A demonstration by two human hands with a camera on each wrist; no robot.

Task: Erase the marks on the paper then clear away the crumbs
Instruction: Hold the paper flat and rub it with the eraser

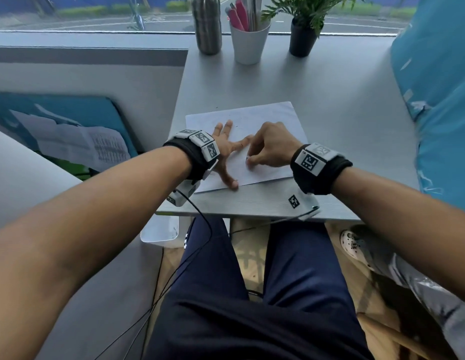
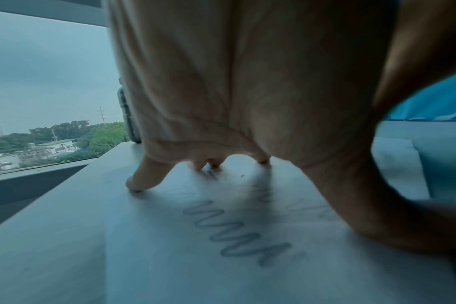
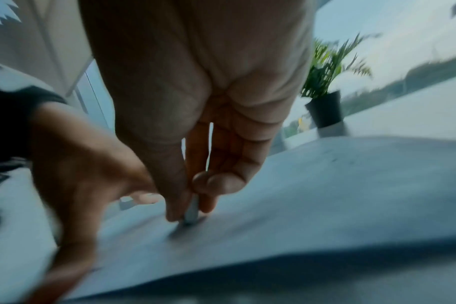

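A white sheet of paper [image 1: 273, 118] lies on the grey table [image 1: 330, 94]. My left hand [image 1: 226, 144] presses it flat with spread, straight fingers [image 2: 141, 181]. Under that palm runs a pencil zigzag mark [image 2: 234, 232]. My right hand [image 1: 267, 149] pinches a small white eraser [image 3: 191, 211] between thumb and fingers, its tip touching the paper [image 3: 325, 195] close to my left thumb. In the head view only a sliver of the eraser [image 1: 247, 158] shows. A few dark crumbs [image 2: 241, 175] lie near my left fingertips.
At the back of the table stand a steel bottle [image 1: 206, 24], a white cup of pens [image 1: 248, 40] and a potted plant [image 1: 302, 35]. A blue cushion [image 1: 439, 100] borders the right side. The table's front edge [image 1: 252, 215] sits just behind my wrists.
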